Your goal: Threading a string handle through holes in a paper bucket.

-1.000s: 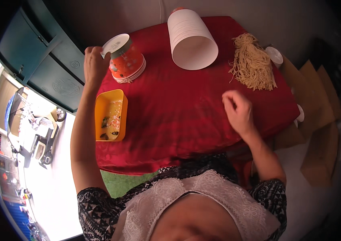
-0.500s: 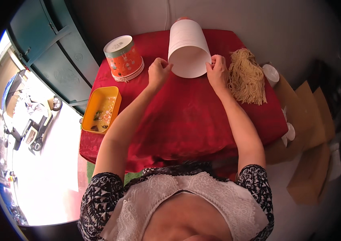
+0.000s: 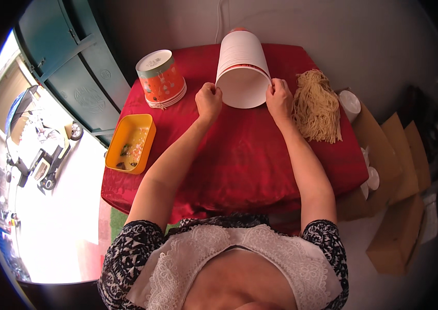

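Observation:
A long stack of nested white-rimmed paper tubs [image 3: 240, 50] lies on its side at the far middle of the red-covered table, open end toward me. At the near end, the front tub [image 3: 244, 89] shows its plain white inside, and a thin orange band of its outer wall is visible behind its rim. My left hand [image 3: 209, 102] is closed on the left of this rim, and my right hand [image 3: 279, 98] pinches the right side. Upside down at the far left stands a shorter stack of orange-and-green printed tubs [image 3: 162, 80].
A yellow rectangular basin [image 3: 150, 135] with small bits in it sits at the left edge. To the right lies a bundle of beige dried noodles [image 3: 316, 108]. Cardboard boxes [image 3: 397, 227] and white round pieces [image 3: 350, 103] are beyond the table's right side, a green door [image 3: 74, 67] at left.
The front tub has come slightly out of the stack toward me, exposing an orange band behind its rim. Both hands moved with it, and my left fingers closed on the rim.

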Demonstrator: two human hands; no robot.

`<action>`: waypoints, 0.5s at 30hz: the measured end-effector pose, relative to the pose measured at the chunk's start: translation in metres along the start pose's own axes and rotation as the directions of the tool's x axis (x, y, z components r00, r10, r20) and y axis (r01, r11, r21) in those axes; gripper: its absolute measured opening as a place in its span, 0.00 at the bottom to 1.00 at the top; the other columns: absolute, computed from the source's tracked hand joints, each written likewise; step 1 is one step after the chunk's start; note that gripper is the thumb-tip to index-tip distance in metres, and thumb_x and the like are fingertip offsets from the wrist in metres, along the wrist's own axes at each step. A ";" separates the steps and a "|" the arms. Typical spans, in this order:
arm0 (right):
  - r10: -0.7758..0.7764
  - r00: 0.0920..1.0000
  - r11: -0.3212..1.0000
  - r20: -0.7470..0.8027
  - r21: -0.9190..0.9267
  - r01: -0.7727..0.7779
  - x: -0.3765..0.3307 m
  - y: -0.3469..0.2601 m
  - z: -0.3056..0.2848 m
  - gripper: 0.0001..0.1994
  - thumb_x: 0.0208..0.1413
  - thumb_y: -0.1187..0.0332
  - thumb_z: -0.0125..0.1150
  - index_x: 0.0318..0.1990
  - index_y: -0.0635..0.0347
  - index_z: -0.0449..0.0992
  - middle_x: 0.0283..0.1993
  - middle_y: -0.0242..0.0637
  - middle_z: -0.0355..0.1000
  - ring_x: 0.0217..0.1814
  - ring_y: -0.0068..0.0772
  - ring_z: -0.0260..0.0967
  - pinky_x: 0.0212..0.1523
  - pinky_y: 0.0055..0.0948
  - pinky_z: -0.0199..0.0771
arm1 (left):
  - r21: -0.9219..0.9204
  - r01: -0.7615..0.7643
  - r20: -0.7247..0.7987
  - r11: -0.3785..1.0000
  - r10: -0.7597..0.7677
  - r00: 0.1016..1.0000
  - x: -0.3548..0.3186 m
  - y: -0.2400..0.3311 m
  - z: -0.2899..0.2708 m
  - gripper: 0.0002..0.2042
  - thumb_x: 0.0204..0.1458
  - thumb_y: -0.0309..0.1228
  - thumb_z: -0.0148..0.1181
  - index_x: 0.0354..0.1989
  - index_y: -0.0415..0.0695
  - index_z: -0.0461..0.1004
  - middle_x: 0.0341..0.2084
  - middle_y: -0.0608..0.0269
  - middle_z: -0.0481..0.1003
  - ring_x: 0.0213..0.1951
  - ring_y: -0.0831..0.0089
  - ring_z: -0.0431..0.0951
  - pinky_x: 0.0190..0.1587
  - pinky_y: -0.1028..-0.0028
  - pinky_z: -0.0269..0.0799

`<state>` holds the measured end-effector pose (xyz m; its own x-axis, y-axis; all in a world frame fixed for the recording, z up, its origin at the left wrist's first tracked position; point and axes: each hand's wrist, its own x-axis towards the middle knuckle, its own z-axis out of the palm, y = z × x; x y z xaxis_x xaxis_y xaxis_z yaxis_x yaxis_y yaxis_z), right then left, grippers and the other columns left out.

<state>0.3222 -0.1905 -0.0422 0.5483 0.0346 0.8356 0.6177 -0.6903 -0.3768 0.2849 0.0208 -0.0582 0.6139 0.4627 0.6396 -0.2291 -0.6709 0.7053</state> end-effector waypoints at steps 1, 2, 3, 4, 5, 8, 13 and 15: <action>-0.038 0.999 0.999 0.004 -0.023 0.038 -0.001 -0.001 -0.003 0.06 0.52 0.77 0.55 0.38 0.64 0.71 0.35 0.44 0.70 0.34 0.46 0.72 0.31 0.39 0.73 | -0.003 -0.027 0.021 1.000 0.027 0.999 0.000 0.001 -0.002 0.06 0.47 0.26 0.59 0.29 0.36 0.76 0.21 0.52 0.77 0.23 0.62 0.78 0.30 0.67 0.72; -0.075 0.997 0.996 0.009 -0.046 0.076 -0.003 -0.001 -0.006 0.09 0.52 0.77 0.55 0.41 0.65 0.74 0.36 0.45 0.70 0.34 0.46 0.73 0.31 0.39 0.74 | -0.002 -0.026 0.025 1.000 0.026 0.999 -0.001 0.002 -0.005 0.06 0.47 0.26 0.59 0.29 0.36 0.76 0.21 0.52 0.77 0.23 0.62 0.78 0.30 0.67 0.72; -0.071 0.997 0.996 0.011 -0.047 0.071 -0.006 -0.002 -0.010 0.09 0.52 0.77 0.55 0.41 0.65 0.74 0.36 0.45 0.70 0.34 0.46 0.73 0.31 0.39 0.74 | -0.002 -0.046 0.069 0.999 0.046 0.997 -0.003 0.003 -0.009 0.06 0.48 0.27 0.58 0.30 0.36 0.77 0.20 0.53 0.77 0.22 0.65 0.78 0.29 0.69 0.72; -0.063 0.997 0.998 0.051 -0.011 0.063 -0.008 -0.005 -0.015 0.11 0.53 0.77 0.54 0.44 0.66 0.75 0.35 0.46 0.71 0.33 0.46 0.73 0.31 0.39 0.74 | -0.003 -0.067 0.109 0.998 0.067 0.992 -0.003 0.006 -0.015 0.07 0.49 0.27 0.57 0.32 0.35 0.78 0.19 0.54 0.77 0.22 0.68 0.78 0.29 0.70 0.72; -0.052 0.994 0.998 0.092 0.021 0.051 -0.010 -0.008 -0.021 0.14 0.53 0.76 0.53 0.47 0.66 0.75 0.34 0.47 0.72 0.32 0.47 0.73 0.31 0.39 0.75 | -0.003 -0.065 0.115 0.998 0.065 0.991 -0.003 0.010 -0.021 0.07 0.49 0.27 0.57 0.32 0.35 0.78 0.19 0.54 0.77 0.22 0.68 0.78 0.29 0.70 0.72; -0.125 0.988 0.985 0.089 0.130 0.113 -0.018 -0.021 -0.047 0.14 0.54 0.75 0.52 0.47 0.69 0.75 0.33 0.50 0.73 0.30 0.48 0.73 0.31 0.39 0.75 | -0.124 0.105 0.364 0.987 -0.054 0.930 -0.005 0.024 -0.054 0.11 0.48 0.27 0.55 0.36 0.35 0.79 0.21 0.53 0.78 0.24 0.66 0.79 0.30 0.67 0.73; -0.010 0.994 0.970 0.109 0.242 -0.017 -0.023 -0.061 -0.094 0.13 0.55 0.73 0.51 0.45 0.69 0.76 0.29 0.48 0.74 0.27 0.41 0.74 0.28 0.37 0.73 | -0.585 0.418 0.583 0.695 0.002 0.813 -0.015 0.054 -0.116 0.19 0.47 0.21 0.45 0.47 0.29 0.74 0.36 0.54 0.79 0.36 0.70 0.79 0.44 0.72 0.74; 0.141 0.976 0.877 0.166 0.437 -0.201 -0.025 -0.075 -0.104 0.12 0.56 0.71 0.52 0.44 0.67 0.76 0.23 0.44 0.72 0.23 0.31 0.71 0.27 0.34 0.72 | -0.599 0.437 0.623 0.671 0.047 0.781 -0.020 0.052 -0.131 0.24 0.44 0.20 0.43 0.53 0.29 0.70 0.44 0.52 0.77 0.47 0.69 0.77 0.54 0.72 0.69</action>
<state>0.2037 -0.2142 0.0067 0.7158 0.0566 0.6960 0.6777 -0.2966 -0.6729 0.1622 0.0526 0.0059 0.9392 -0.0314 0.3421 -0.3376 0.0992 0.9360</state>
